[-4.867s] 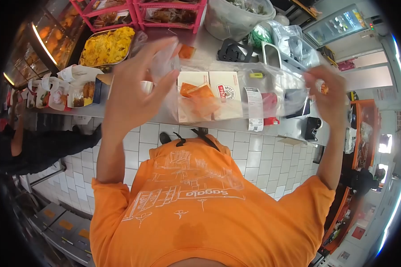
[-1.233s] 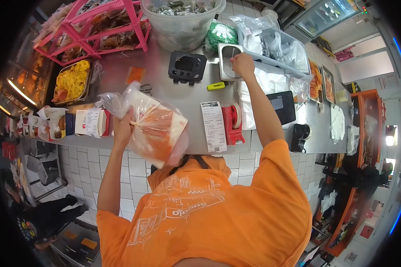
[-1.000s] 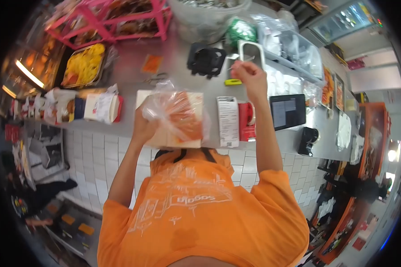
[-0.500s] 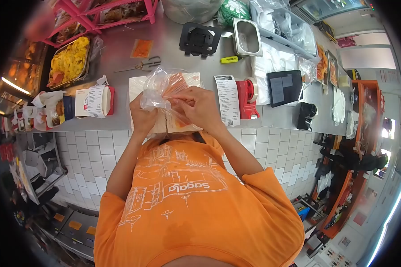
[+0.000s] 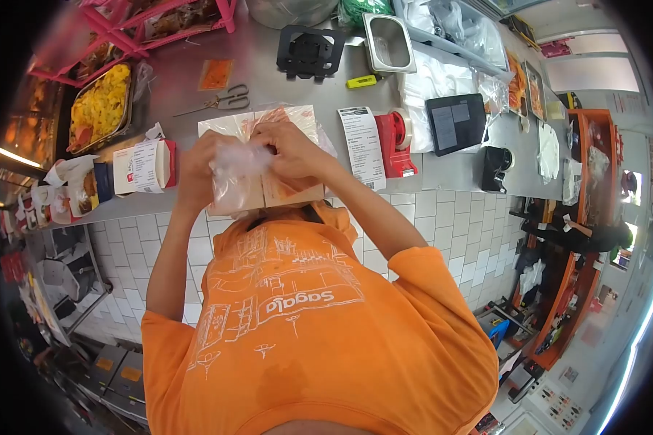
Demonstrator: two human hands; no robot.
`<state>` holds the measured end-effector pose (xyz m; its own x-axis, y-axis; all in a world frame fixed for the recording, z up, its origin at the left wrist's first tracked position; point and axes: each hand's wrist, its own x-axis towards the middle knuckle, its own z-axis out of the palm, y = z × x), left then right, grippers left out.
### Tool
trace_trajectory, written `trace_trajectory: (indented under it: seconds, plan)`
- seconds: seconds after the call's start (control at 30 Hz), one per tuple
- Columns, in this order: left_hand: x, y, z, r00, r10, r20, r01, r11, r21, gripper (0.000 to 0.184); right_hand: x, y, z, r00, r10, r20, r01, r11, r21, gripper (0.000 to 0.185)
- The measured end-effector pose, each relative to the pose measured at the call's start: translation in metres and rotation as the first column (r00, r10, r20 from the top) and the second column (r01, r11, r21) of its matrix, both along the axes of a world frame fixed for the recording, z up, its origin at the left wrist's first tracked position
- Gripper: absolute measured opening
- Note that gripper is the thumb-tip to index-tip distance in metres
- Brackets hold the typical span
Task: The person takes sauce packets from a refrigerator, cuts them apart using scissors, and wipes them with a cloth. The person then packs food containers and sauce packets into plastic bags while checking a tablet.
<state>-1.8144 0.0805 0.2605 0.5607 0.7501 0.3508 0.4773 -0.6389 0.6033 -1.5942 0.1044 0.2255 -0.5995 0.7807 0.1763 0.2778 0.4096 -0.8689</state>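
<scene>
A clear plastic bag [image 5: 238,161] is bunched up between my two hands, partly blurred by motion. My left hand [image 5: 198,165] is closed on the bag's left side. My right hand [image 5: 289,148] has its fingers curled around the gathered plastic on the right. Under and behind them is a pale carton [image 5: 305,116] with a seam down its middle, on the steel counter's front edge. An orange tint shows through the plastic near my right hand. My hands cover much of the carton and the bag's contents.
Beyond the carton lie scissors [image 5: 225,100] and a small orange packet [image 5: 215,74]. To the right are a receipt [image 5: 363,147], a red tape dispenser [image 5: 397,156], a yellow marker [image 5: 363,81] and a tablet [image 5: 457,123]. A receipt-tagged box [image 5: 144,167] stands left, near a tray of yellow food [image 5: 100,109].
My left hand has pulled outward to the left, and my right hand has risen slightly. The bunched plastic has widened between them. The whole view has shifted a little.
</scene>
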Motion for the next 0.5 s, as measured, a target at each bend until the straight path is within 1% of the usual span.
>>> trace_trajectory:
  seconds: [0.03, 0.07, 0.1, 0.13, 0.17, 0.2, 0.23, 0.27, 0.3, 0.43, 0.47, 0.5]
  plan:
    - [0.005, -0.001, -0.013, 0.959, 0.232, 0.163, -0.191, 0.953, -0.233, 0.025, 0.001, 0.001, -0.002, 1.000, 0.001, 0.001, -0.001, 1.000, 0.001, 0.011]
    - [0.007, -0.002, -0.023, 0.842, 0.475, 0.257, -0.317, 0.820, -0.477, 0.023, 0.001, 0.001, -0.004, 1.000, -0.002, -0.013, 0.002, 1.000, 0.024, 0.012]
    - [0.024, -0.006, -0.008, 0.774, 0.623, 0.116, -0.549, 0.751, -0.368, 0.023, 0.000, 0.002, -0.004, 1.000, -0.007, -0.030, 0.008, 0.999, 0.046, 0.014]
    - [0.022, -0.008, -0.008, 0.776, 0.620, 0.116, -0.547, 0.753, -0.365, 0.023, -0.002, -0.001, -0.003, 0.999, -0.009, -0.032, 0.011, 0.999, 0.048, 0.014]
    - [0.018, -0.009, -0.008, 0.857, 0.493, 0.151, -0.511, 0.852, 0.114, 0.025, -0.004, -0.006, -0.001, 0.999, -0.044, 0.004, 0.044, 0.998, 0.050, 0.015]
    - [0.015, -0.008, -0.009, 0.898, 0.420, 0.135, -0.439, 0.829, 0.346, 0.026, -0.007, -0.008, 0.001, 0.996, -0.076, 0.040, 0.074, 0.996, 0.053, 0.016]
    - [0.011, -0.007, -0.010, 0.923, 0.368, 0.111, -0.363, 0.740, 0.567, 0.027, -0.007, -0.008, -0.001, 0.997, -0.071, 0.039, 0.069, 0.996, 0.053, 0.016]
    - [0.006, -0.005, -0.012, 0.988, 0.156, -0.013, -0.127, 0.845, 0.520, 0.026, -0.007, -0.007, -0.005, 0.995, -0.085, 0.052, 0.082, 0.994, 0.070, 0.016]
    - [-0.001, -0.004, -0.013, 0.990, -0.064, -0.122, 0.112, 0.892, 0.438, 0.026, -0.009, -0.007, -0.008, 0.994, -0.089, 0.061, 0.084, 0.993, 0.087, 0.017]
    - [0.003, -0.013, -0.016, 0.992, 0.024, -0.122, 0.029, 0.910, 0.414, 0.027, -0.004, 0.002, 0.001, 0.999, 0.002, 0.035, -0.004, 0.998, 0.059, 0.014]
    - [0.009, -0.017, -0.024, 0.983, 0.130, -0.129, -0.089, 0.954, 0.285, 0.029, 0.002, 0.003, 0.011, 0.998, 0.007, 0.062, -0.011, 0.998, 0.067, 0.013]
    - [0.014, -0.018, -0.032, 0.962, 0.230, -0.144, -0.208, 0.966, 0.156, 0.031, 0.003, 0.004, 0.018, 0.996, 0.008, 0.092, -0.015, 0.997, 0.078, 0.015]
